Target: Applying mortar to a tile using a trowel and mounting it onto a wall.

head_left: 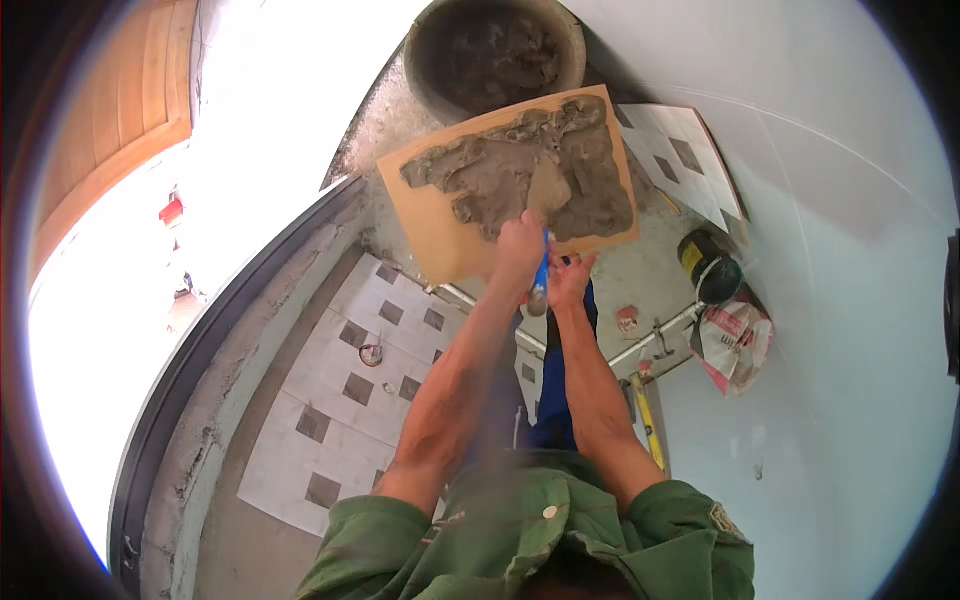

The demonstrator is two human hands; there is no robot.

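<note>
My left hand (521, 243) is closed around a trowel at the neck of its blade. The trowel's blue handle (542, 272) points back toward me, and its blade (548, 187) lies on grey wet mortar (492, 172). That mortar is spread unevenly over the tan back of a tile (437, 235), thick along the far and right sides, with bare patches at the near left. At the tile's near edge is my right hand (571, 280), palm up and fingers apart. Whether it bears the tile's weight I cannot tell.
Beyond the tile stands a round tub (420, 75) of mortar. White floor tiles with grey squares (345, 375) lie at left, beside a dark door track (235, 260). To the right are a patterned tile (690, 165), a dark bucket (716, 275), a bag (735, 345), a hammer (662, 340) and a yellow level (648, 420).
</note>
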